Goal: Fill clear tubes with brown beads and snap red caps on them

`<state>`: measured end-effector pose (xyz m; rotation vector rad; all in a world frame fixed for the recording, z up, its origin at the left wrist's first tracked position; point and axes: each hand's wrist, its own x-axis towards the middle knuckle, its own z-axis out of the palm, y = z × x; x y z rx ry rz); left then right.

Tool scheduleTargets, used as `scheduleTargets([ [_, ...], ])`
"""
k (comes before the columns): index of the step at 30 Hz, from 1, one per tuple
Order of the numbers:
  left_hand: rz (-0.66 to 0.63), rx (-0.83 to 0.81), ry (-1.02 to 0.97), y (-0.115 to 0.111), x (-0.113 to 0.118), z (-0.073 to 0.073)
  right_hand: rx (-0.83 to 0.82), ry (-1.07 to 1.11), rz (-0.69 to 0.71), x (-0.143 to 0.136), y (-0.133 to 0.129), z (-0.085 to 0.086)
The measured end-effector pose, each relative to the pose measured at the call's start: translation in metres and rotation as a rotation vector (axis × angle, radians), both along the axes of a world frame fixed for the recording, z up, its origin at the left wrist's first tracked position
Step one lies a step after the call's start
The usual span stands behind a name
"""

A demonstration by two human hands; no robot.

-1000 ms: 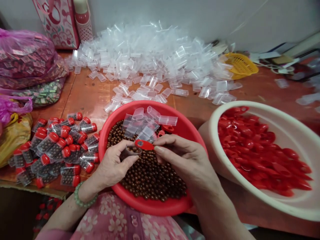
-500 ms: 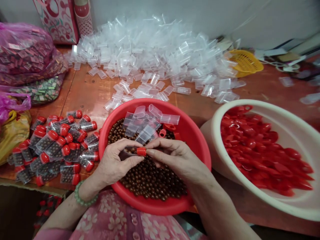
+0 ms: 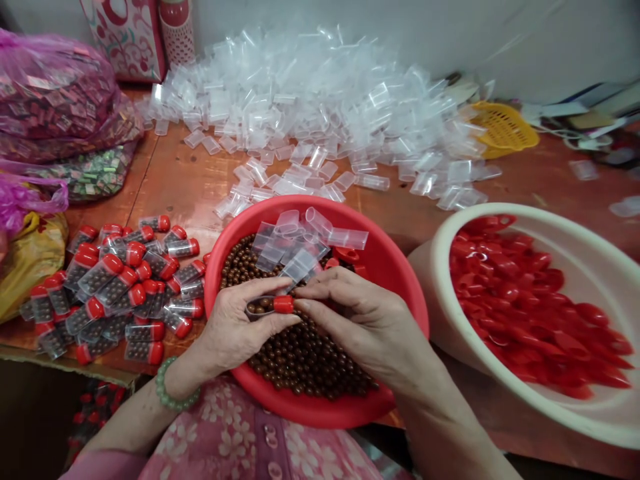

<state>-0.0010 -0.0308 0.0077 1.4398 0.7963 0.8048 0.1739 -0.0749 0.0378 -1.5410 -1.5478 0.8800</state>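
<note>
Above the red basin [image 3: 420,300], my left hand [image 3: 235,327] grips a clear plastic tube [image 3: 260,307] lying sideways with brown balls inside. A red cap [image 3: 283,305] sits at the tube's right end. My right hand [image 3: 355,320] has thumb and fingers closed at the cap's right side; whether they pinch it or only press it is hard to tell. Below the hands the basin holds loose brown balls [image 3: 310,363]. Several empty clear tubes [image 3: 300,263] lie on the balls, and a few red caps [image 3: 346,255] rest behind my right hand.
Capped, filled tubes [image 3: 107,287] are heaped at left near plastic bags [image 3: 60,100]. A large pile of empty tubes [image 3: 310,100] spreads along the back. To the right stand a cream basin [image 3: 440,267] of red caps [image 3: 530,307] and a yellow basket [image 3: 507,130].
The whole view has shifted slightly, so most things appear a little further right. Both hands stay at the capped tube, and more of its balls show between my left fingers.
</note>
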Motion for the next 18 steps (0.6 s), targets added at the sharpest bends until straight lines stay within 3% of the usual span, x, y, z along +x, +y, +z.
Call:
scheduleTargets([
  [3,0.009,0.012,-0.038,0.001,-0.001,0.0,-0.034,0.035,0.028,0.0,-0.001,-0.001],
  [7,0.025,-0.061,-0.036,0.003,-0.001,0.003,-0.091,0.338,-0.032,-0.001,-0.004,-0.006],
  [9,0.002,-0.133,-0.03,0.003,-0.001,0.004,-0.053,0.382,-0.066,-0.002,-0.005,-0.009],
  [15,-0.107,-0.407,-0.095,0.006,-0.002,0.005,0.314,-0.008,0.053,-0.003,-0.004,-0.013],
  [18,-0.179,-0.477,-0.154,0.007,-0.003,0.004,0.412,-0.115,0.093,-0.007,-0.002,-0.014],
])
